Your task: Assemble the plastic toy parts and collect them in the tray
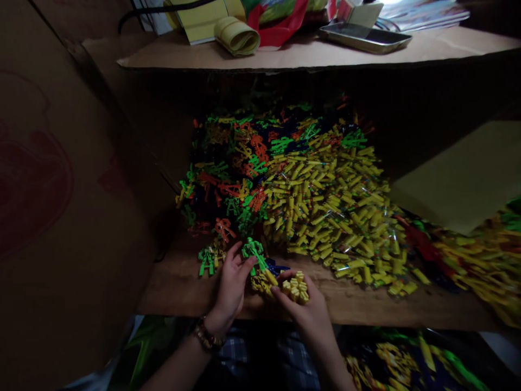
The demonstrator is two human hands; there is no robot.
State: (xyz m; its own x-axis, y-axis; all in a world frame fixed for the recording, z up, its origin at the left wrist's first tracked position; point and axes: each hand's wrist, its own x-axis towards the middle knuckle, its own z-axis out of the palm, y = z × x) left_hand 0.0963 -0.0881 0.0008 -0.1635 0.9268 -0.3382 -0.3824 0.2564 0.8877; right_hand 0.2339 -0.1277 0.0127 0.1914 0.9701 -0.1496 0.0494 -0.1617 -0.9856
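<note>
Fingers (287,304) of the right hand (310,310) clamp a yellow bundle (297,288) at lower centre, seemingly to hold it together; the left hand (228,282) pinches a green figure (253,250), apparently steadying it; beyond, right of centre, lies a yellow heap (325,206)

Dim rm, mostly deep shadow. Brown shelf (285,58) gets the best light, esp. at its back R, where printed sheets (423,15) look brightest. Also on shelf: yellow paper roll (234,35) twd its L end, shallow metal tray (366,38) R of ctr; black cable (163,10) above L end. L of shelf, a big cardbd wall (40,304) runs down, w/ faded red print (32,184). Under shelf, a v. dark recess (427,92); its back is lost in shadow. Below shelf & nearer, brown worktop (175,293), wood or cardbd, can't tell. Lower R of shelf, a pale flat panel (468,174) at a slant, dimly lit.
</note>
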